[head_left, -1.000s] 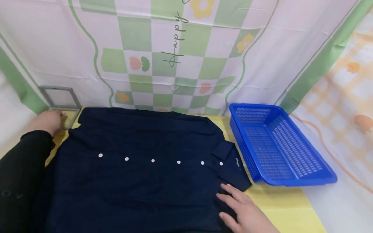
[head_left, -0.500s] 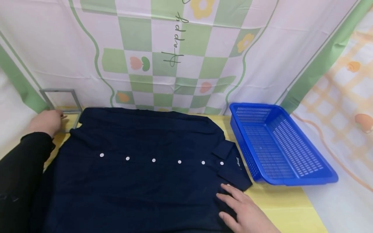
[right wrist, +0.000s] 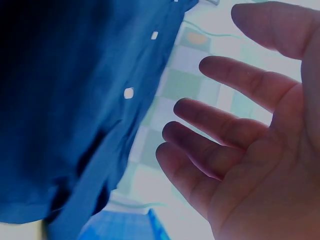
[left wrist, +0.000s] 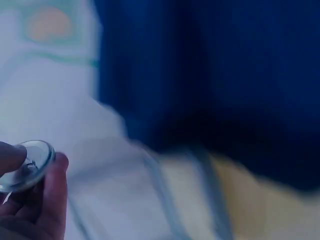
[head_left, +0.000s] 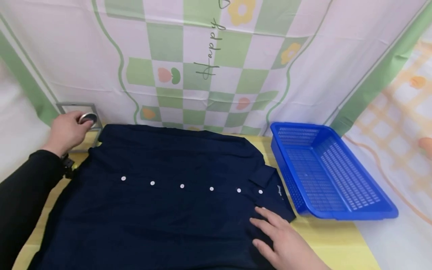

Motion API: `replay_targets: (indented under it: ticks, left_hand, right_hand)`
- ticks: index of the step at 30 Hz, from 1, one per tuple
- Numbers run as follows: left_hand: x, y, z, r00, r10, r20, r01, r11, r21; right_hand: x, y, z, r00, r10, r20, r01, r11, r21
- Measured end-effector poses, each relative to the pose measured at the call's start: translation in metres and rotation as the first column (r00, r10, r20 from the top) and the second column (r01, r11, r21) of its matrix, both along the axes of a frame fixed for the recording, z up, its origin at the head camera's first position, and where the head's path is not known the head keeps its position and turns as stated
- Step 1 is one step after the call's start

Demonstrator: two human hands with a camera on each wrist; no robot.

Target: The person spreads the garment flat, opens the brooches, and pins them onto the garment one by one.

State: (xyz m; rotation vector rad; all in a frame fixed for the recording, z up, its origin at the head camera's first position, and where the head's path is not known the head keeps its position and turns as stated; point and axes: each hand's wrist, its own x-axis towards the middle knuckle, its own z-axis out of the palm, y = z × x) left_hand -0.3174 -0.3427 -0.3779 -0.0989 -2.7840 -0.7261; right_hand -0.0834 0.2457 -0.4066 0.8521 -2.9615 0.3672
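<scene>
My left hand (head_left: 67, 131) is raised at the far left and pinches a round badge (head_left: 87, 118) between thumb and fingers. In the left wrist view the badge (left wrist: 39, 167) shows a silvery back with what looks like a pin. Below and behind that hand is a grey rectangular frame (head_left: 97, 116), partly covered. A dark navy shirt (head_left: 162, 213) with white buttons lies spread out, its collar pointing right. Over the shirt near the collar, my right hand (head_left: 281, 240) has its fingers spread, holding nothing; whether it touches the cloth cannot be told.
A blue perforated basket (head_left: 364, 215) stands tilted-looking to the right of the collar. Beneath everything is a yellow table surface (head_left: 330, 240). A checked, flower-printed curtain (head_left: 168, 48) hangs along the back, with more patterned cloth at the right.
My left hand, earlier low inside the grey frame, has lifted and moved right, and a badge now shows in its fingers. The right hand stays almost where it was. The view has shifted slightly.
</scene>
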Motion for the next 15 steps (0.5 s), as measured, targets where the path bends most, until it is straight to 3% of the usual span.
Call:
replay_targets:
  ticks: [4, 7, 10, 12, 15]
  left_hand:
    - [0.018, 0.043, 0.021, 0.998, -0.06, -0.002, 0.059, 0.982, 0.182]
    - [0.035, 0.081, 0.034, 0.99, -0.133, -0.047, 0.141, 0.93, 0.339]
    - [0.053, 0.119, 0.048, 0.966, -0.237, -0.103, 0.255, 0.819, 0.515]
    - [0.067, 0.142, 0.057, 0.939, -0.309, -0.15, 0.335, 0.724, 0.603]
    - [0.088, 0.171, 0.069, 0.885, -0.407, -0.227, 0.441, 0.574, 0.69]
  right_hand:
    - [-0.006, -0.013, 0.01, 1.0, -0.007, -0.011, 0.007, 1.0, -0.007]
    - [-0.012, -0.025, 0.015, 0.998, 0.022, -0.051, -0.024, 0.999, -0.037]
    - [-0.021, -0.037, 0.022, 0.99, 0.076, -0.121, -0.086, 0.993, -0.081]
    - [-0.027, -0.045, 0.027, 0.98, 0.11, -0.168, -0.129, 0.986, -0.107]
    - [-0.035, -0.054, 0.037, 0.969, 0.139, -0.207, -0.17, 0.975, -0.142]
